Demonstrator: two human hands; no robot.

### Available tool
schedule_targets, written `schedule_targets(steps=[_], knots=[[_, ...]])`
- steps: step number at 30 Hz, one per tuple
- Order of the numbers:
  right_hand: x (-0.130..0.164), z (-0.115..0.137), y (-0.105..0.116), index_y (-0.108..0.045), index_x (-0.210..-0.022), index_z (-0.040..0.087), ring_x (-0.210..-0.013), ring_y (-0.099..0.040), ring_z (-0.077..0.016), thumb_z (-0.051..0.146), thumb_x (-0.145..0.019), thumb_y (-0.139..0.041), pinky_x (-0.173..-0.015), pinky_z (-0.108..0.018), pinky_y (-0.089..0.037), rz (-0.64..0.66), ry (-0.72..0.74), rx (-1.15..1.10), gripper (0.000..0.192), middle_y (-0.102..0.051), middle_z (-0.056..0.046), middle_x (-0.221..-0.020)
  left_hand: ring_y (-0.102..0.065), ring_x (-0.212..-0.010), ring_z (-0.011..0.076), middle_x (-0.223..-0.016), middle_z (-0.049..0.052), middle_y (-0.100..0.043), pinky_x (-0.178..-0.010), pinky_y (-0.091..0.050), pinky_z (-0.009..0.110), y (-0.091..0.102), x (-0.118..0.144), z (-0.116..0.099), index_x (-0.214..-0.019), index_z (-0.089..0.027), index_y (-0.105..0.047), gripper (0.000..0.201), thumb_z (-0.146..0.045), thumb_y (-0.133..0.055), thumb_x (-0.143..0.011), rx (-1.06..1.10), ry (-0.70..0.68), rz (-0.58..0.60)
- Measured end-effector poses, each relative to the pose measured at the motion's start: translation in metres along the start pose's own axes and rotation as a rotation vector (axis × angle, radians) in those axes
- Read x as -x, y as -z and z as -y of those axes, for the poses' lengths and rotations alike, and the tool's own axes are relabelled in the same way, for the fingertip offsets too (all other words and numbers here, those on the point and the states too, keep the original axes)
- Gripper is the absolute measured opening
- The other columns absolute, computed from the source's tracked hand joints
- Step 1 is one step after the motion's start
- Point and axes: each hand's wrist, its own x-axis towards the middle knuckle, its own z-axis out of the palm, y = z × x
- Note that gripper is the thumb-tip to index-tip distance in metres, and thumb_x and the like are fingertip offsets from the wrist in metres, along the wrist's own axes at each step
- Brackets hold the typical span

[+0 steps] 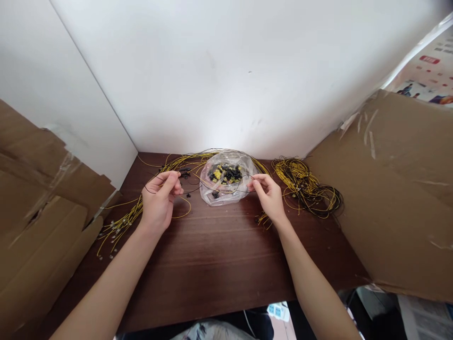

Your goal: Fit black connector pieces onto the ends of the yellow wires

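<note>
Thin black and yellow wires run between my two hands above the table. My left hand point(161, 196) pinches a wire between thumb and fingers. My right hand point(267, 193) is closed on a thin black wire point(191, 192) to the right of a clear plastic bag point(226, 200). Inside the open bag lie small black and yellow plastic parts point(226, 174). Several small black parts point(184, 174) rest on the table beside my left fingers. Long yellow wires point(132, 215) with pale tips fan out behind and left of my left wrist.
A tangled coil of yellow and black wires point(300, 182) lies at the right back of the brown wooden table point(212, 264). Cardboard walls stand at the left point(46, 198) and right point(389, 189). A white panel point(230, 85) closes the back. Below the front edge shows a power strip point(278, 310).
</note>
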Motion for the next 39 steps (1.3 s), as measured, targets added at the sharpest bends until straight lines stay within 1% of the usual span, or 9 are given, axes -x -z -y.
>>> schedule_targets(steps=[4, 7, 12, 16, 19, 22, 30, 35, 39], knots=[[0.0004, -0.0006, -0.0006, -0.054, -0.096, 0.022, -0.067, -0.064, -0.0167, 0.037, -0.087, -0.049, -0.069, -0.032, -0.051, 0.028, -0.006, 0.018, 0.018, -0.067, -0.003, -0.077, -0.043, -0.05, 0.0057, -0.056, -0.003, -0.052, -0.049, -0.04, 0.019, -0.0001, -0.0005, 0.0008, -0.072, -0.014, -0.064, 0.016, -0.024, -0.073, -0.064, -0.013, 0.005, -0.014], [0.0011, -0.0013, -0.0014, -0.053, -0.097, 0.022, -0.064, -0.064, -0.0162, 0.038, -0.087, -0.049, -0.068, -0.032, -0.05, 0.078, -0.037, 0.025, 0.02, -0.067, -0.002, -0.072, -0.043, -0.05, 0.0055, -0.056, -0.003, -0.052, -0.049, -0.04, 0.018, 0.0, -0.0007, 0.001, -0.073, -0.014, -0.065, 0.017, -0.024, -0.074, -0.064, -0.015, 0.01, -0.023], [0.0004, -0.0026, -0.0035, -0.052, -0.095, 0.02, -0.06, -0.061, -0.0145, 0.04, -0.085, -0.051, -0.062, -0.028, -0.048, 0.155, -0.114, -0.073, 0.022, -0.067, 0.0, -0.065, -0.044, -0.05, 0.0052, -0.056, -0.003, -0.052, -0.048, -0.04, 0.017, 0.0008, -0.0011, 0.0028, -0.073, -0.013, -0.065, 0.018, -0.025, -0.074, -0.064, -0.028, 0.016, -0.043], [-0.0015, -0.0001, -0.0029, -0.054, -0.094, 0.019, -0.06, -0.061, -0.0143, 0.039, -0.082, -0.054, -0.057, -0.026, -0.044, 0.134, -0.142, -0.132, 0.023, -0.065, 0.0, -0.061, -0.044, -0.049, 0.005, -0.057, -0.003, -0.053, -0.048, -0.04, 0.017, 0.0022, -0.0024, 0.0046, -0.074, -0.013, -0.065, 0.019, -0.025, -0.074, -0.063, -0.043, 0.021, -0.071], [-0.0016, 0.003, -0.0009, -0.054, -0.097, 0.019, -0.063, -0.062, -0.0148, 0.036, -0.079, -0.06, -0.063, -0.028, -0.045, 0.123, -0.127, -0.139, 0.026, -0.066, 0.001, -0.063, -0.044, -0.049, 0.0047, -0.056, -0.003, -0.053, -0.048, -0.04, 0.017, 0.0034, -0.0035, 0.0047, -0.075, -0.013, -0.065, 0.02, -0.025, -0.074, -0.063, -0.05, 0.024, -0.089], [-0.001, 0.0051, 0.001, -0.054, -0.101, 0.019, -0.064, -0.061, -0.0146, 0.032, -0.075, -0.064, -0.069, -0.03, -0.045, 0.14, -0.092, -0.138, 0.031, -0.065, 0.002, -0.065, -0.043, -0.049, 0.0044, -0.056, -0.003, -0.052, -0.048, -0.04, 0.016, 0.0041, -0.0041, 0.0043, -0.076, -0.013, -0.065, 0.02, -0.026, -0.074, -0.063, -0.051, 0.03, -0.097], [-0.0012, 0.0037, 0.0006, -0.054, -0.102, 0.02, -0.067, -0.062, -0.0162, 0.034, -0.078, -0.061, -0.068, -0.03, -0.045, 0.109, -0.104, -0.132, 0.029, -0.065, 0.001, -0.065, -0.043, -0.048, 0.0041, -0.057, -0.004, -0.052, -0.048, -0.04, 0.016, 0.0042, -0.0048, 0.0046, -0.075, -0.013, -0.064, 0.021, -0.027, -0.074, -0.062, -0.055, 0.039, -0.113], [-0.0001, 0.0028, -0.0004, -0.053, -0.1, 0.02, -0.064, -0.06, -0.0156, 0.03, -0.079, -0.059, -0.063, -0.028, -0.042, 0.092, -0.069, -0.064, 0.024, -0.066, 0.001, -0.067, -0.043, -0.048, 0.0041, -0.056, -0.004, -0.053, -0.048, -0.04, 0.016, 0.0041, -0.0046, 0.005, -0.075, -0.013, -0.065, 0.021, -0.026, -0.075, -0.062, -0.046, 0.044, -0.112], [0.0016, 0.0019, -0.0013, -0.053, -0.099, 0.021, -0.06, -0.055, -0.0146, 0.027, -0.079, -0.057, -0.06, -0.027, -0.04, 0.073, -0.011, 0.067, 0.021, -0.067, 0.0, -0.069, -0.043, -0.048, 0.0041, -0.056, -0.004, -0.053, -0.048, -0.04, 0.016, 0.0037, -0.0041, 0.0049, -0.075, -0.013, -0.065, 0.021, -0.027, -0.074, -0.062, -0.064, 0.046, -0.123]])
